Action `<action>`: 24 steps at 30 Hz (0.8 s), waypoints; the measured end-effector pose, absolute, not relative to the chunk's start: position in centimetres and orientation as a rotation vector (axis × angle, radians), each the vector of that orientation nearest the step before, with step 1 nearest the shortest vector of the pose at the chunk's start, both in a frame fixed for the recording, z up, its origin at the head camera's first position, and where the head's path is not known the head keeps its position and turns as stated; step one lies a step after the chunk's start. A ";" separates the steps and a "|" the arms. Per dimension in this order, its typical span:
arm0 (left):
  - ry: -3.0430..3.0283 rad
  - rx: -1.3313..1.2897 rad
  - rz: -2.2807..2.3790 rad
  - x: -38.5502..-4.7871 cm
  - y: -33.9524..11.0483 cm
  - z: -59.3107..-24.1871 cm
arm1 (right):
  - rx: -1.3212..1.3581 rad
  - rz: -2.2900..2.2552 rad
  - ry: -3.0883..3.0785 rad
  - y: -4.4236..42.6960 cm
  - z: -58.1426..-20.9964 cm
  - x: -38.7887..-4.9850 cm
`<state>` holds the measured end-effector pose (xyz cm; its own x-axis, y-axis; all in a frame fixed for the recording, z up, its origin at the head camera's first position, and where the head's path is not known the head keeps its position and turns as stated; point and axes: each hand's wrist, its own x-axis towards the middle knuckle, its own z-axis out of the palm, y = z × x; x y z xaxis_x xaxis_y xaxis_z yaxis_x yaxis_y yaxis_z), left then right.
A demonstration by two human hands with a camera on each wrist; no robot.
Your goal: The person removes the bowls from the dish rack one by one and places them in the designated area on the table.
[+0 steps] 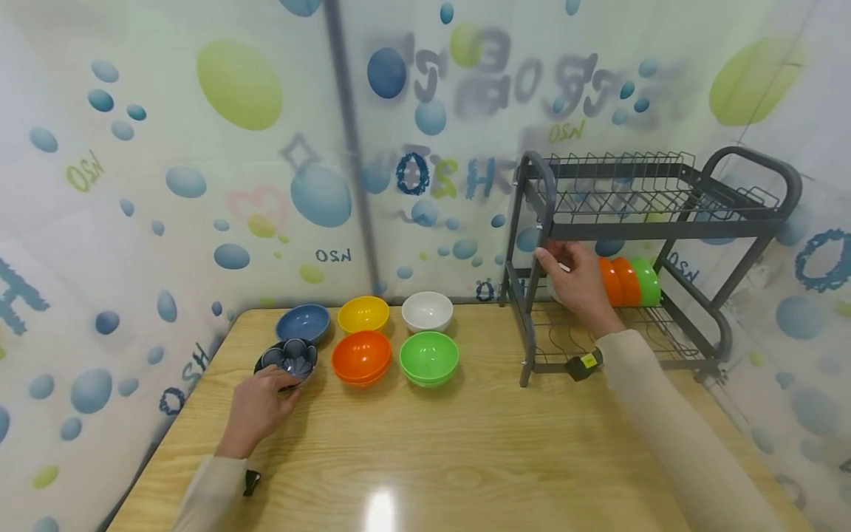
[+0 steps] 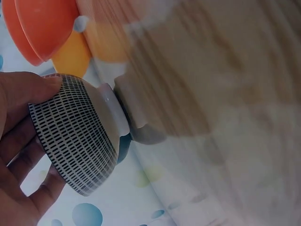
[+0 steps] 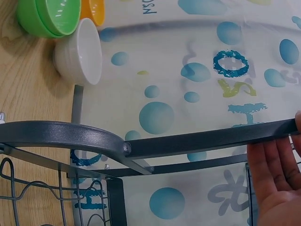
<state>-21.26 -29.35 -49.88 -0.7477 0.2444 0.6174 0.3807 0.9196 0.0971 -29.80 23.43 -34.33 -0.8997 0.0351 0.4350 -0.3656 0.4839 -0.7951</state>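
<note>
The bowl (image 2: 77, 136) shows rows of black dashes above a pale foot.

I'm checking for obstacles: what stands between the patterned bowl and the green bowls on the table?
Stacked orange bowls stand there, as the head view shows.

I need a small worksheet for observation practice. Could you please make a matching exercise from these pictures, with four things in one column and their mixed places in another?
Things
1. Patterned bowl
2. Blue bowl
3. Green stack
4. Right hand

Places
A. Front bowl row, nearest the rack
B. Gripped by the left hand
C. On the rack's upright
D. Left end of the back bowl row

Pairs: 1-B, 2-D, 3-A, 4-C
</note>
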 end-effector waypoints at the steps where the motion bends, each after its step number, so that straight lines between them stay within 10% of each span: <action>1: -2.457 -0.439 -0.283 -21.3 -29.3 -49.8 | 0.277 1.393 -2.340 23.4 -34.3 -29.8; 24: -2.747 -0.392 -0.420 -21.2 -28.7 -48.1 | 0.244 1.430 -2.352 23.3 -34.5 -29.8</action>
